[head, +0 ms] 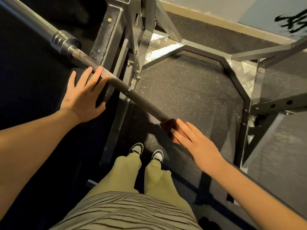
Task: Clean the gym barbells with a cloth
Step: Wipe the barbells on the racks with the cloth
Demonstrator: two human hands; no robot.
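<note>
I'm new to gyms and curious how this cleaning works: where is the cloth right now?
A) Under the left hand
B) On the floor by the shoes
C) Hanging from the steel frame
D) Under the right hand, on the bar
D: the brown cloth sits on the bar beneath the straight fingers of the right hand, while the left hand touches the bar bare.

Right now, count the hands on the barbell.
2. The left hand rests on the barbell, upper left; the right hand presses the cloth against it, lower right.
</note>
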